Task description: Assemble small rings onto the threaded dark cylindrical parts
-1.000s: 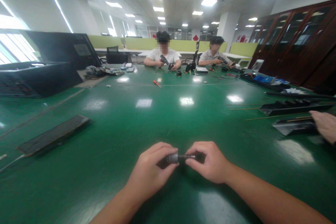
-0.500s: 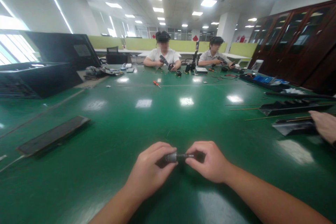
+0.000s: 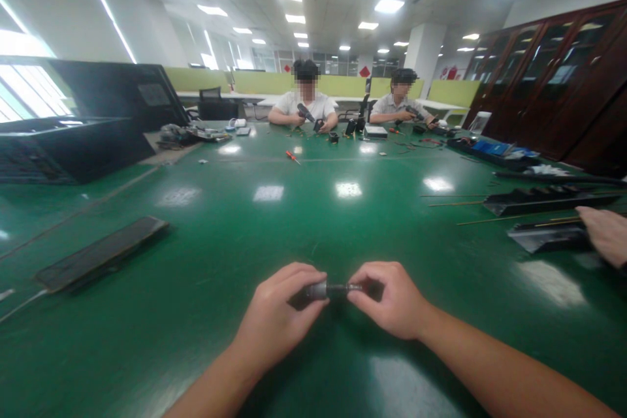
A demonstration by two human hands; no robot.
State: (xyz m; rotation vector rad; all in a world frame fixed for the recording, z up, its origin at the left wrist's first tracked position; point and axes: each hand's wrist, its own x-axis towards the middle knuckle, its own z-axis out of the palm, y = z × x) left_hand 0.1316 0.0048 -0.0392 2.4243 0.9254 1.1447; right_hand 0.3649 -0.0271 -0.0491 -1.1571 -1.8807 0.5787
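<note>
My left hand (image 3: 281,313) is closed round a short grey metal cylinder (image 3: 318,290), low over the green table. A thin dark rod (image 3: 337,288) sticks out of the cylinder's right end. My right hand (image 3: 386,300) pinches the far end of that rod between thumb and fingertips. Cylinder and rod lie level, in one line. The cylinder's left end is hidden in my left palm, and whether the two parts are joined inside I cannot tell.
On the left lies a long dark flat bar (image 3: 105,251) with a white cable. Black channel pieces (image 3: 543,235) and another person's hand (image 3: 605,232) are at the right. An orange screwdriver (image 3: 292,157) lies farther off. Two people with tools sit across the green table (image 3: 220,222).
My hands have drawn slightly apart, the left one with the cylinder shifting a little left. A bit more of the rod shows between them.
</note>
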